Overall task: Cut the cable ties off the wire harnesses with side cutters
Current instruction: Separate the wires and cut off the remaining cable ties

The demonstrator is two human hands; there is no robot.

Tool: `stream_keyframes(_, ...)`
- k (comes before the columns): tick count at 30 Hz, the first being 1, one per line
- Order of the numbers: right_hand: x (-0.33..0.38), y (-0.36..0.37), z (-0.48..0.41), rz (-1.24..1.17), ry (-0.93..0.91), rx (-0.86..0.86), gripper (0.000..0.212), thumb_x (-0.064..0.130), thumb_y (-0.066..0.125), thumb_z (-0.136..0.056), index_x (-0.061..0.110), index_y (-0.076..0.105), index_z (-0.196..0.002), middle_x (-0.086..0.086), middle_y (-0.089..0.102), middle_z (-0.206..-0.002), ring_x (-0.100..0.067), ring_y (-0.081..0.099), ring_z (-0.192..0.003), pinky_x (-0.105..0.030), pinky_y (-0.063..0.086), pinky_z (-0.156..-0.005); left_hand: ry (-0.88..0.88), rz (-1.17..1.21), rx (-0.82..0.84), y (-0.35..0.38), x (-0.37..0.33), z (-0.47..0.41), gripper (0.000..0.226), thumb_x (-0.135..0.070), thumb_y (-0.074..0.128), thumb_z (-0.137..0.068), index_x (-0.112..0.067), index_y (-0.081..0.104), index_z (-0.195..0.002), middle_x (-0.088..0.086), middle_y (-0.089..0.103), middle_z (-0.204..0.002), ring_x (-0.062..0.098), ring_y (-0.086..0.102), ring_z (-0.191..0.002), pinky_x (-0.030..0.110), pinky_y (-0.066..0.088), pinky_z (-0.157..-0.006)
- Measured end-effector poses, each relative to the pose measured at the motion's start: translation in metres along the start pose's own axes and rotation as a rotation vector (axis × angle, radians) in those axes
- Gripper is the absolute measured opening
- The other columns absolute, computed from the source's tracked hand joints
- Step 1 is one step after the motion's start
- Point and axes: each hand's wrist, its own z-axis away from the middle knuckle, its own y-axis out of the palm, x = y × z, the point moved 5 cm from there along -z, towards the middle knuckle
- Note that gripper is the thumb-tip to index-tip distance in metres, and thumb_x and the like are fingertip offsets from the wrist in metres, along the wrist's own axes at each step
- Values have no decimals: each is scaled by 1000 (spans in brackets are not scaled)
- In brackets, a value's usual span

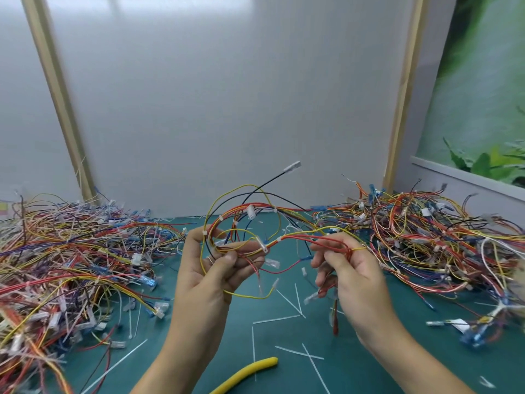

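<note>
The wire harness is up in the air in front of me, a loose tangle of red, yellow, blue and black leads held between both hands above the green mat. Left hand has its fingers curled round the looped end, thumb pressing the wires against the fingertips. Right hand pinches a red and yellow strand between thumb and forefinger, the other fingers bent in under it. Something red hangs below that palm; I cannot tell what it is. White cable ties are on the bundle, one between the hands, others up along the loop by the left thumb. A black wire with a pale connector sticks up from the top of the harness.

Below on the mat lie cut tie strips, scattered and crossing one another, and a yellow tube near the front edge between my forearms. A big left pile of harnesses and a right pile flank the hands. Behind stands a white panel with wooden battens at each side.
</note>
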Motion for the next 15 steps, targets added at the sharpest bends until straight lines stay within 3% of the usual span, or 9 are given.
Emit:
stream_keyframes(7, 2, 0, 1, 23, -39, -26, 51, -6, 45, -97, 35, 71, -86, 0, 67, -75, -13, 55, -53, -25, 48, -45, -83, 145, -24, -1, 3, -1, 47, 9, 48, -87, -34, 65, -81, 26, 73, -88, 32, 74, -73, 31, 60, -70)
stream_keyframes(10, 4, -1, 1, 30, -68, -25, 49, -6, 47, -97, 35, 70, -86, -1, 67, -74, -14, 55, -53, -26, 49, -46, -115, 193, 14, 2, 3, -1, 32, 4, 53, -81, -25, 53, -94, 33, 70, -96, 41, 73, -84, 31, 60, -70)
stream_keyframes(15, 7, 0, 3, 70, -137, -9, 41, -3, 52, -96, 34, 71, -92, -9, 69, -79, -17, 65, -63, -28, 55, -55, -148, 259, 16, 1, 2, -1, 37, 6, 52, -79, -24, 47, -101, 36, 67, -100, 45, 71, -90, 32, 60, -71)
